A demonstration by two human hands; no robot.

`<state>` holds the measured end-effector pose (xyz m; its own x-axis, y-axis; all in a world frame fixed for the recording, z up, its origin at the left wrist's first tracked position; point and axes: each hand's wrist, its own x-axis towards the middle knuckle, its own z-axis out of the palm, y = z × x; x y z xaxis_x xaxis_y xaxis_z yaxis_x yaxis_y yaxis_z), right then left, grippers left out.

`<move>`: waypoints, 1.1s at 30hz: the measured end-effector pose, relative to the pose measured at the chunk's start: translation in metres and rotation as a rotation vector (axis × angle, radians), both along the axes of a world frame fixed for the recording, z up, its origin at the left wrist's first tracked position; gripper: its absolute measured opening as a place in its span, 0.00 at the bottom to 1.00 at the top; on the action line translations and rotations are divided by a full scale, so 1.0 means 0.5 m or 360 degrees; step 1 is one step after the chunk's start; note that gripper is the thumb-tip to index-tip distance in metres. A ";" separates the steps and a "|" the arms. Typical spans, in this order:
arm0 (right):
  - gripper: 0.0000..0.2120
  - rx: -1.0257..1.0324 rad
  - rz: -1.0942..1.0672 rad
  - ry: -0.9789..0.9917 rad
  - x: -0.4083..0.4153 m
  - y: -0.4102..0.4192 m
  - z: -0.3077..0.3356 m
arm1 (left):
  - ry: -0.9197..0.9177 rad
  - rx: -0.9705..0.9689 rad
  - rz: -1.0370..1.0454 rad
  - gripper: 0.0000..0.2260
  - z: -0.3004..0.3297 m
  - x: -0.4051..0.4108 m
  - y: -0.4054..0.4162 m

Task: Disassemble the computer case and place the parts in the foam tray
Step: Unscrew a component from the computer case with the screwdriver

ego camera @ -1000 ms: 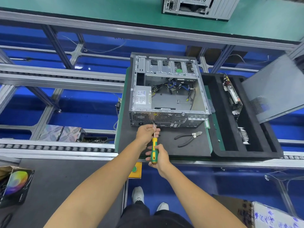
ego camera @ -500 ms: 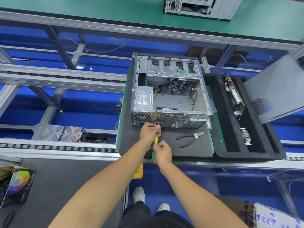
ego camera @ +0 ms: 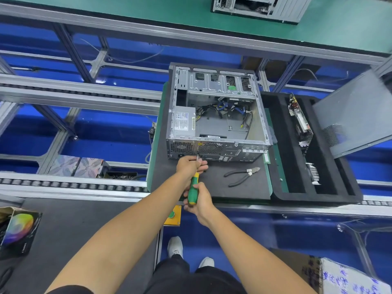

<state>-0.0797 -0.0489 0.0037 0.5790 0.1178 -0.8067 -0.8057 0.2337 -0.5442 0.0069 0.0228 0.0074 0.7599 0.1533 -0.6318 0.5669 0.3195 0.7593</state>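
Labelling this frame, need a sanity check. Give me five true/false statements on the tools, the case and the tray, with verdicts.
1. The right hand grips the screwdriver by its green and yellow handle. True.
2. The pliers lie inside the foam tray. False: they lie on the dark mat in front of the computer case.
3. The case is open, with cables visible inside. True.
4. The left hand rests flat on the mat. False: it holds the screwdriver shaft at the case's rear panel.
5. The foam tray is empty. False: circuit boards already stand in its slots.
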 end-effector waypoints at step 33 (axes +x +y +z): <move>0.11 -0.0764 -0.0158 -0.0371 0.012 -0.010 -0.015 | -0.0083 -0.0369 0.0101 0.10 0.005 0.011 -0.006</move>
